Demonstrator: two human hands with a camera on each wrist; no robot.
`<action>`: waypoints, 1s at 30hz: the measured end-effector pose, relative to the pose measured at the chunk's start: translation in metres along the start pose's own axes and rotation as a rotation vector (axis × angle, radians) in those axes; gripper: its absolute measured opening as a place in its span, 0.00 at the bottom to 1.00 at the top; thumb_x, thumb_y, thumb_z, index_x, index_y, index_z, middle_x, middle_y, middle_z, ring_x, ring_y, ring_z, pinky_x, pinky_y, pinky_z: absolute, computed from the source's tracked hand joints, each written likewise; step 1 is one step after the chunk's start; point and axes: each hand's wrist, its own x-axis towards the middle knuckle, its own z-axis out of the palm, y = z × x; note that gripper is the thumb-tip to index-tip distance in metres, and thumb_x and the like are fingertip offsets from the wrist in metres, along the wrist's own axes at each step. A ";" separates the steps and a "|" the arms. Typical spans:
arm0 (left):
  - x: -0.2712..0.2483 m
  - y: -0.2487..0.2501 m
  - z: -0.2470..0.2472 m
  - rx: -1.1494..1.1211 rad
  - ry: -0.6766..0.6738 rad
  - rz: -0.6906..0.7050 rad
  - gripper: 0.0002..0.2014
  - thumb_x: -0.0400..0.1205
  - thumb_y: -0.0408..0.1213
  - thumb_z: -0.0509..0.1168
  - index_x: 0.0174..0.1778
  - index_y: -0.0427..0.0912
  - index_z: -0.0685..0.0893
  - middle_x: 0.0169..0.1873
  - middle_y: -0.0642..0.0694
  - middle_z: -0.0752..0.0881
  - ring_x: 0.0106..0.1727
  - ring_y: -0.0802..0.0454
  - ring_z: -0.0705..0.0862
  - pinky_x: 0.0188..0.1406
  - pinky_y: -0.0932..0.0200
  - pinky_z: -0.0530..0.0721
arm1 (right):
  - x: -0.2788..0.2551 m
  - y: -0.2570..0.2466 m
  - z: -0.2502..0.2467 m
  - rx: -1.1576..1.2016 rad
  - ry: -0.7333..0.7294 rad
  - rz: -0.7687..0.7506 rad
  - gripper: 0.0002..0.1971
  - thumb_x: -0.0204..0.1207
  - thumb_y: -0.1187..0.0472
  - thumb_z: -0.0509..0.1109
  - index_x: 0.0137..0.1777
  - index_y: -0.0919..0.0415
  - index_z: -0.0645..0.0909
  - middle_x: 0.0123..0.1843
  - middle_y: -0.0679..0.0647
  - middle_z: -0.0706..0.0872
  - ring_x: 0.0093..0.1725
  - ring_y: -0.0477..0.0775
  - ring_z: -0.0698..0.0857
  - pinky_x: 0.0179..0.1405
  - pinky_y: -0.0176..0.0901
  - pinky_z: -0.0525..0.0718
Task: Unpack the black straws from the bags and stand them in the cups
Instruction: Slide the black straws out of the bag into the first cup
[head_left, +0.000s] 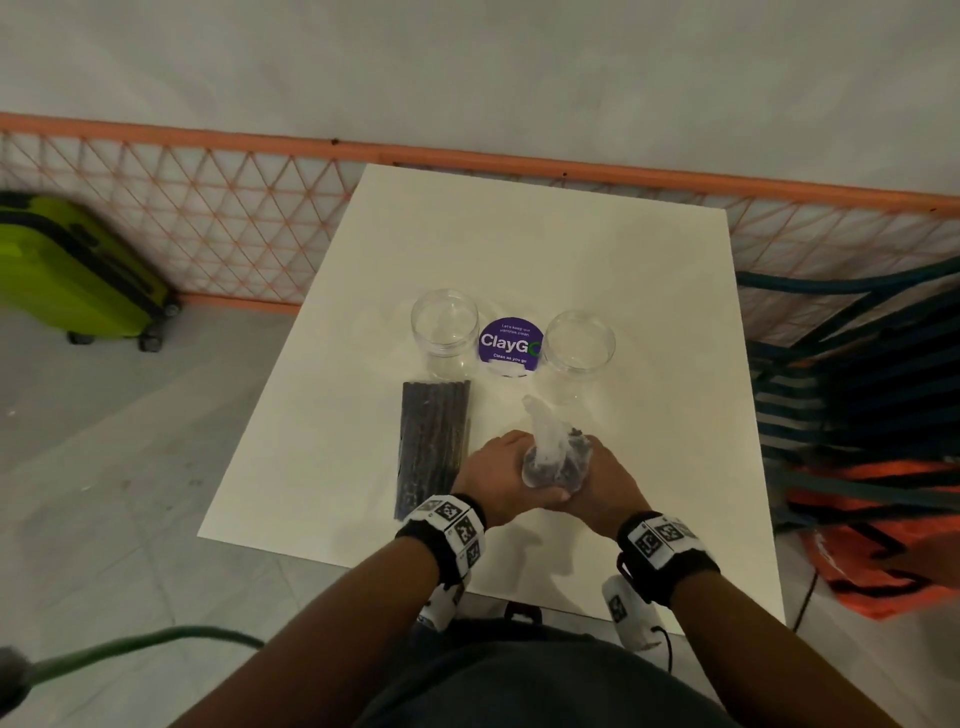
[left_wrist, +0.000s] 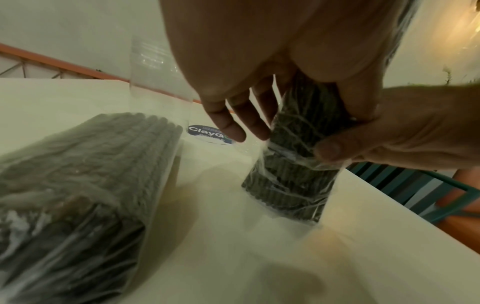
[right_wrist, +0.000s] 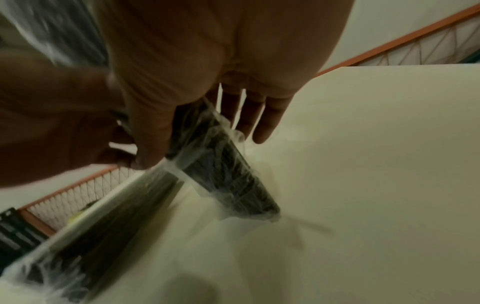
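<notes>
A clear bag of black straws (head_left: 555, 460) stands upright on the white table (head_left: 649, 291), its twisted plastic top pointing away from me. My left hand (head_left: 496, 475) grips its left side and my right hand (head_left: 605, 480) grips its right side. In the left wrist view the right thumb (left_wrist: 327, 148) presses on the upright bag (left_wrist: 291, 185); the left fingers (left_wrist: 233, 125) lie behind it. The right wrist view shows the upright bag (right_wrist: 231, 176) tilted under my palm. A second full bag (head_left: 434, 441) lies flat to the left. Two empty clear cups (head_left: 444, 325) (head_left: 579, 343) stand behind.
A round purple ClayGo sticker (head_left: 510, 340) lies between the cups. An orange mesh fence (head_left: 208, 223) runs behind the table. A lime-green suitcase (head_left: 67, 270) stands on the floor at left, and stacked teal chairs (head_left: 852, 395) crowd the table's right edge.
</notes>
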 end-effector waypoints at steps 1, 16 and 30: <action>0.001 -0.001 0.000 0.009 -0.027 -0.017 0.40 0.62 0.71 0.74 0.68 0.53 0.83 0.65 0.47 0.88 0.65 0.47 0.85 0.68 0.42 0.84 | -0.004 -0.004 -0.005 0.051 0.023 -0.025 0.36 0.64 0.29 0.74 0.70 0.45 0.77 0.64 0.40 0.81 0.63 0.44 0.81 0.64 0.45 0.82; 0.006 0.005 -0.008 0.008 -0.114 0.083 0.35 0.62 0.71 0.72 0.58 0.52 0.86 0.54 0.50 0.92 0.57 0.50 0.88 0.63 0.43 0.86 | -0.026 -0.020 -0.011 0.070 0.033 0.061 0.17 0.73 0.45 0.73 0.56 0.55 0.84 0.52 0.54 0.90 0.51 0.57 0.88 0.44 0.44 0.83; -0.002 0.009 -0.005 -0.166 -0.037 0.146 0.28 0.70 0.53 0.80 0.66 0.54 0.83 0.57 0.55 0.90 0.59 0.57 0.88 0.61 0.56 0.84 | -0.034 -0.023 -0.008 0.157 0.092 0.150 0.17 0.78 0.52 0.73 0.64 0.58 0.81 0.54 0.56 0.91 0.51 0.60 0.88 0.42 0.40 0.75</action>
